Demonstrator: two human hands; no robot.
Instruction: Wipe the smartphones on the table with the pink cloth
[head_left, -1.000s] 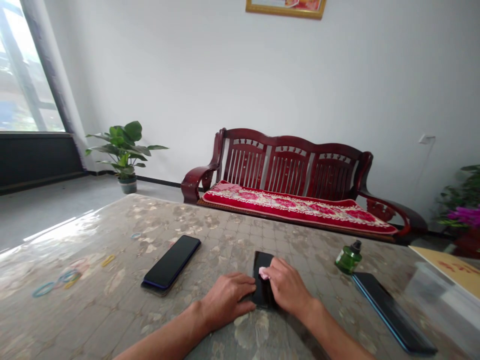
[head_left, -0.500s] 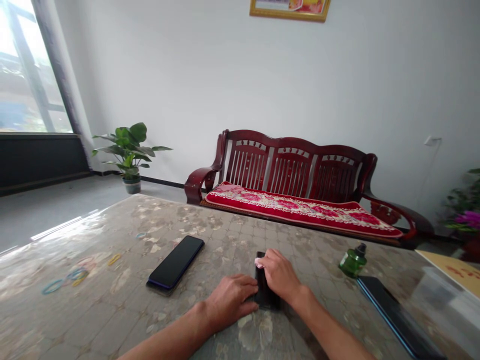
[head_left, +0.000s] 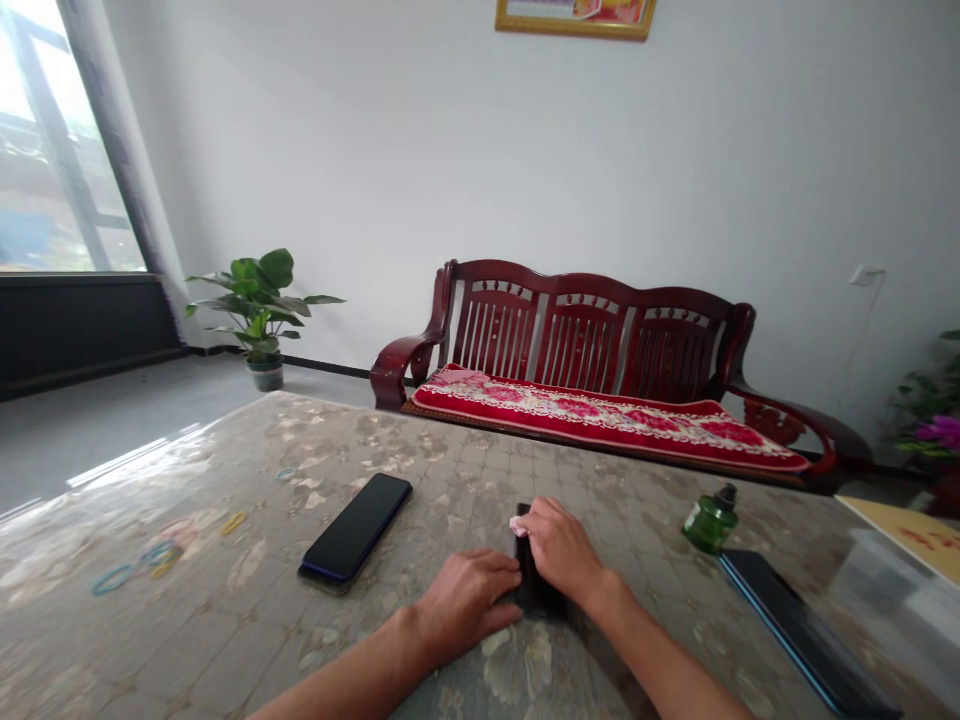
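A black phone [head_left: 531,592] lies flat on the patterned table [head_left: 247,560], mostly covered by both hands. My left hand [head_left: 465,600] rests on its near left edge, fingers curled down and pressing on it. My right hand [head_left: 559,550] lies over the far end of the phone, fingers closed on a small pink cloth [head_left: 518,524] that touches the screen.
A second dark phone [head_left: 356,525] lies to the left, a third [head_left: 802,630] at the right edge by a small green bottle [head_left: 710,520]. Coloured rubber bands [head_left: 142,560] are scattered far left. A red wooden bench [head_left: 600,380] stands behind the table.
My right hand with the pink cloth has slid along the phone toward its far end. The left hand has stayed on the phone. The camera has shifted slightly.
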